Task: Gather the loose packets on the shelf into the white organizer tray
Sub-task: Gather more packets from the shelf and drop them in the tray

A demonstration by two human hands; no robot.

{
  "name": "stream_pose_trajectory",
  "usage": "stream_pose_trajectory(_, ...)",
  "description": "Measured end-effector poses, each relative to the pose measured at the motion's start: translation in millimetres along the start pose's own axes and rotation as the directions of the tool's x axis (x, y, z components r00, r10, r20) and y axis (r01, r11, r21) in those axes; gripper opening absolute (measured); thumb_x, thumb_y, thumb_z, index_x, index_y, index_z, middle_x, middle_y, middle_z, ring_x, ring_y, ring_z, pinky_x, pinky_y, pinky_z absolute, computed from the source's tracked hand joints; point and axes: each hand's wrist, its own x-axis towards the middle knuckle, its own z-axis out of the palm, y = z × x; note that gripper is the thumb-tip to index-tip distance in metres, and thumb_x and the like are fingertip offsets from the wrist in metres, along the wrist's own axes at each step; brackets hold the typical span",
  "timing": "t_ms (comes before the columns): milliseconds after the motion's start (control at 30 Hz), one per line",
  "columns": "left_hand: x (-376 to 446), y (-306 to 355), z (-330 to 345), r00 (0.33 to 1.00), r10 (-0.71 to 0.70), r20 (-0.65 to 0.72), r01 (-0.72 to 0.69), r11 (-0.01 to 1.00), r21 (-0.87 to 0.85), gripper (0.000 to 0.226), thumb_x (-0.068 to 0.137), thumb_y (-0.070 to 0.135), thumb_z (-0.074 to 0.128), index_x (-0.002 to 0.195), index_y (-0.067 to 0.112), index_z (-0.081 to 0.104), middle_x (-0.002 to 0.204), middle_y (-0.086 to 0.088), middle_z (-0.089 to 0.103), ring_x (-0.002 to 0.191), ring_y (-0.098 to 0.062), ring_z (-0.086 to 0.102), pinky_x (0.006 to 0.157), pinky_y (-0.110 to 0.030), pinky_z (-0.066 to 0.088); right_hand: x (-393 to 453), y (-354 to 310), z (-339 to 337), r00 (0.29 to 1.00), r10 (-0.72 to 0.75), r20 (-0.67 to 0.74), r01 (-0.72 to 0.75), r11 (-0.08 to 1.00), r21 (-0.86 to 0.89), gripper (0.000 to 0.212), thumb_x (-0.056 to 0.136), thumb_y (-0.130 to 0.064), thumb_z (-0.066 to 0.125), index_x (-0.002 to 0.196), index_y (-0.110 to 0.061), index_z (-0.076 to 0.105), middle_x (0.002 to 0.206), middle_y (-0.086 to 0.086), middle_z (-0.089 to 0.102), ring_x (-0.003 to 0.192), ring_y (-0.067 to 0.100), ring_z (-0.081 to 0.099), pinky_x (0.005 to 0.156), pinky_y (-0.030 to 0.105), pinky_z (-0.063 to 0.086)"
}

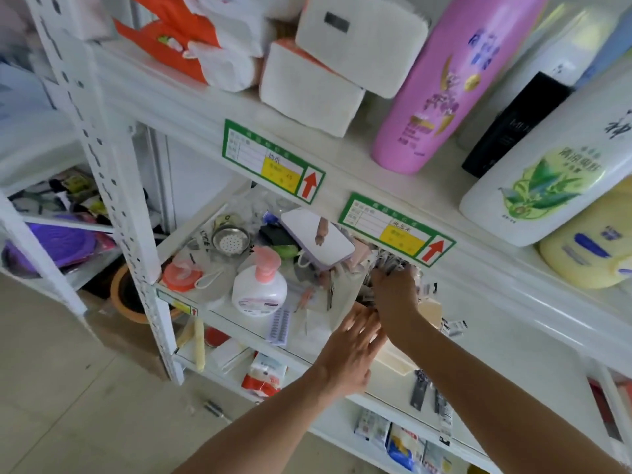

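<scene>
Reaching from below, my left hand [352, 350] is steadying the white plastic organizer tray [393, 357] with its grip spread flat, while my right hand [396, 295] is pinching a fistful of small dark-printed packets [390, 263] above it at the white metal shelf [513, 350] edge, risking spills onto the strays [455, 326] beside it.

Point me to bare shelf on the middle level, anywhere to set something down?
Bare shelf lies right of the right hand, past the loose packets. Crowded left: pump bottle, mirror, strainer. Left hand covers the tray.
</scene>
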Motion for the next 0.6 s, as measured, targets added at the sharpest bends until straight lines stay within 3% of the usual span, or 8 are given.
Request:
stream_pose_trajectory(67,-1,1,-4,0.999,-0.004,0.043,0.003,1.0,0.029,0.103,0.078,0.044,0.076,0.162,0.012,0.026,0.17,-0.015,0.029,0.156,-0.034,0.031,0.13,-0.052,0.018,-1,2,-5,0.999,-0.036,-0.028,0.04,0.987,0.158,0.056,0.094,-0.017,0.064,0.143,-0.006,0.04,0.108,0.005,0.059,0.099,0.02,0.06,0.086,0.025,0.048)
stream_pose_trajectory(133,1,1,-2,0.998,-0.011,0.054,0.009,0.999,0.03,0.103,0.076,0.044,0.078,0.16,0.012,0.028,0.167,-0.015,0.032,0.153,-0.034,0.035,0.13,-0.052,0.02,-16,22,-4,0.973,-0.159,-0.165,0.156,0.987,-0.034,0.093,0.084,-0.021,0.076,0.156,-0.013,0.018,0.142,0.016,0.043,0.129,0.034,0.046,0.098,0.04,0.048)
stream_pose_trajectory(200,1,3,2,0.999,-0.019,0.047,0.017,0.999,0.046,0.101,0.075,0.044,0.078,0.158,0.012,0.03,0.165,-0.015,0.034,0.152,-0.035,0.036,0.13,-0.053,0.02,-32,47,-10,0.941,-0.251,-0.228,0.234,0.967,-0.101,0.108,0.077,-0.032,0.084,0.16,-0.02,0.016,0.15,0.016,0.035,0.131,0.035,0.047,0.087,0.045,0.054)
stream_pose_trajectory(267,0,3,3,0.998,-0.024,0.065,0.019,0.996,0.086,0.101,0.076,0.047,0.078,0.158,0.012,0.029,0.167,-0.015,0.034,0.154,-0.036,0.036,0.131,-0.053,0.018,-55,65,0,0.873,-0.241,-0.423,0.316,0.942,0.115,0.088,0.079,-0.051,0.079,0.152,-0.022,0.038,0.137,0.013,0.051,0.111,0.033,0.059,0.079,0.043,0.047)
stream_pose_trajectory(333,1,3,4,0.999,-0.037,0.031,0.034,0.996,0.084,0.107,0.076,0.045,0.078,0.161,0.011,0.025,0.166,-0.015,0.034,0.153,-0.036,0.035,0.131,-0.054,0.019,-70,79,19,0.805,0.133,-0.577,0.219,0.838,0.499,0.06,0.092,-0.055,0.062,0.136,-0.014,0.052,0.119,0.016,0.061,0.105,0.033,0.056,0.088,0.045,0.038)
stream_pose_trajectory(400,1,5,-3,0.999,-0.033,0.023,0.031,0.997,0.065,0.109,0.075,0.042,0.078,0.163,0.011,0.023,0.164,-0.015,0.034,0.151,-0.036,0.037,0.13,-0.054,0.021,-60,92,37,0.785,0.555,-0.277,0.006,0.439,0.898,0.055,0.102,-0.048,0.041,0.132,-0.003,0.049,0.13,0.024,0.056,0.123,0.036,0.048,0.107,0.049,0.033)
stream_pose_trajectory(467,-2,10,-9,0.998,-0.043,0.043,0.04,0.996,0.074,0.109,0.075,0.042,0.078,0.163,0.012,0.022,0.164,-0.015,0.032,0.151,-0.035,0.036,0.131,-0.053,0.019,-49,83,39,0.789,0.614,0.02,-0.107,0.105,0.989,0.061,0.104,-0.045,0.029,0.139,0.002,0.044,0.143,0.025,0.047,0.133,0.038,0.042,0.112,0.055,0.031)
stream_pose_trajectory(600,-4,14,-15,0.997,-0.063,0.041,0.058,0.992,0.111,0.103,0.084,0.046,0.07,0.167,0.014,0.018,0.176,-0.013,0.021,0.162,-0.032,0.024,0.133,-0.05,0.01,-36,30,38,0.929,0.228,-0.29,0.206,0.33,0.921,0.039,0.107,-0.028,0.032,0.129,0.0,0.048,0.127,0.026,0.06,0.119,0.039,0.056,0.103,0.057,0.042)
